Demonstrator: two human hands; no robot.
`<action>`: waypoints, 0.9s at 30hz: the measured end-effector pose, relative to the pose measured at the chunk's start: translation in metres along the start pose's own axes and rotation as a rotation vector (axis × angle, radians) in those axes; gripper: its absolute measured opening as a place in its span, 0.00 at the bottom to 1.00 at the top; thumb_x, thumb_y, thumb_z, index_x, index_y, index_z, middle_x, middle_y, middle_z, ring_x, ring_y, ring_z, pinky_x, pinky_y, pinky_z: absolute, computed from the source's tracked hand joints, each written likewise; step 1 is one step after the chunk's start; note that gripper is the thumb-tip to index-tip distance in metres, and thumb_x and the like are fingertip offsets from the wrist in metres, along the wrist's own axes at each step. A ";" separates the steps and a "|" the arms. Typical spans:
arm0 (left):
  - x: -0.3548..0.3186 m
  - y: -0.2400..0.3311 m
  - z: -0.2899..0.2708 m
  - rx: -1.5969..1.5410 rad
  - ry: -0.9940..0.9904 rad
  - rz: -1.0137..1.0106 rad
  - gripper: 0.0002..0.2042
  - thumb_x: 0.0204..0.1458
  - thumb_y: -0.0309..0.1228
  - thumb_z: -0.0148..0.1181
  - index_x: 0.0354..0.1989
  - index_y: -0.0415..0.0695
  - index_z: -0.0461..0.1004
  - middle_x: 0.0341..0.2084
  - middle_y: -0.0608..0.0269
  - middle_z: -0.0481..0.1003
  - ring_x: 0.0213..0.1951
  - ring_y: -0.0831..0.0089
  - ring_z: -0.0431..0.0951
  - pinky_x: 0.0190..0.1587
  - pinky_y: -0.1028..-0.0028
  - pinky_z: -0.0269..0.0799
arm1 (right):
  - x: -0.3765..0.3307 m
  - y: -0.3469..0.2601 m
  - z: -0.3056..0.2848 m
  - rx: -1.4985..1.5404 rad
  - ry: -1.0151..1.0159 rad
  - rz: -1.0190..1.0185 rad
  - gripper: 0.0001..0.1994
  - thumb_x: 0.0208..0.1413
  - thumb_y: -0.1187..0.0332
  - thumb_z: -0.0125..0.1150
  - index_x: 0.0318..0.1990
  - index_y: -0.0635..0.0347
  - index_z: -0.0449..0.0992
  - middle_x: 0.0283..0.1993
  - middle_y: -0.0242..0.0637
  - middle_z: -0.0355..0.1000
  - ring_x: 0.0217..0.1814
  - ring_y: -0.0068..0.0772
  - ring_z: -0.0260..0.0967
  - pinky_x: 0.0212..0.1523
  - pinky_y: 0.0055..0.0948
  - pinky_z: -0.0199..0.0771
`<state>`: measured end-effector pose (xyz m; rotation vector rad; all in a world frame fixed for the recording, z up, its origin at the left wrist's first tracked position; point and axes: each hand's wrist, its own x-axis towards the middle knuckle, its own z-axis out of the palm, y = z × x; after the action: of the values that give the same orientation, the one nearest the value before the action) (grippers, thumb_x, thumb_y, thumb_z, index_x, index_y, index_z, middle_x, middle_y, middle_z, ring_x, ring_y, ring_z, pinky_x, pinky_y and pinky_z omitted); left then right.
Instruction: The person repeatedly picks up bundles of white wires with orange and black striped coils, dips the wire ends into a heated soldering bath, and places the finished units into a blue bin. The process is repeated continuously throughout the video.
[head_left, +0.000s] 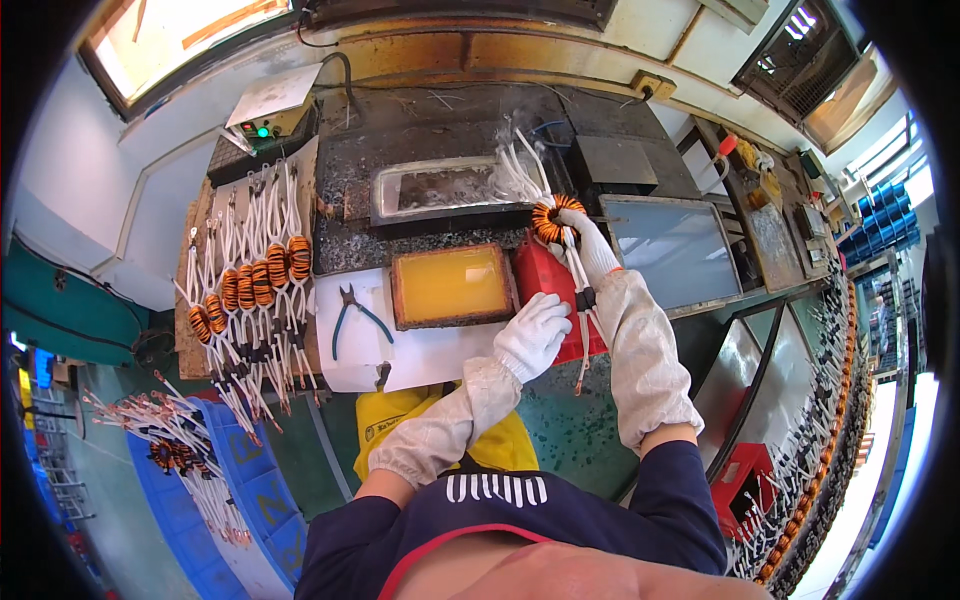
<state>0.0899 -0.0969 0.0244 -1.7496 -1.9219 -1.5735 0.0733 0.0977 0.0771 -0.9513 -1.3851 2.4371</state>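
My right hand (594,250), in a white glove, grips a ring-shaped coil (549,219) wound in orange and black. White-sleeved leads rise from the coil toward a rectangular metal trough (440,188), where pale smoke drifts; more leads hang below it. My left hand (535,335), also gloved, is held low with its fingers curled together, beside a red container (541,268). Whatever lies inside those fingers, if anything, is hidden. Left of the container sits a rectangular tray of yellow liquid (398,290). Cutting pliers (350,310) with teal handles lie on white sheeting.
Several similar coils (263,280) lie in a row on a board at left, near a box with a green light (264,131). A blue crate (262,470) holds more leads. A grey-topped panel (672,250) is at right, and a yellow container (500,440) stands below the bench.
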 end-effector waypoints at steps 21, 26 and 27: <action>-0.002 0.003 0.001 0.027 -0.039 -0.066 0.08 0.41 0.22 0.60 0.32 0.44 0.74 0.44 0.57 0.76 0.53 0.57 0.72 0.62 0.59 0.64 | -0.002 0.007 -0.011 0.120 -0.016 -0.029 0.14 0.57 0.62 0.59 0.43 0.64 0.72 0.25 0.35 0.71 0.18 0.26 0.70 0.17 0.17 0.75; -0.004 0.002 0.003 0.044 -0.029 -0.080 0.07 0.42 0.22 0.60 0.32 0.44 0.74 0.44 0.58 0.76 0.54 0.58 0.72 0.63 0.59 0.64 | -0.001 0.009 -0.014 0.125 -0.040 -0.029 0.13 0.57 0.63 0.59 0.43 0.63 0.72 0.27 0.35 0.71 0.18 0.25 0.70 0.17 0.17 0.75; -0.004 0.002 0.003 0.044 -0.027 -0.084 0.07 0.42 0.22 0.60 0.32 0.44 0.74 0.44 0.59 0.76 0.54 0.59 0.72 0.63 0.60 0.63 | -0.001 0.009 -0.015 0.137 -0.045 -0.028 0.13 0.58 0.63 0.58 0.44 0.63 0.72 0.27 0.35 0.72 0.18 0.25 0.70 0.17 0.17 0.75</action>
<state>0.0951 -0.0979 0.0213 -1.7028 -2.0525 -1.5288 0.0847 0.1030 0.0646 -0.8450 -1.2176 2.5090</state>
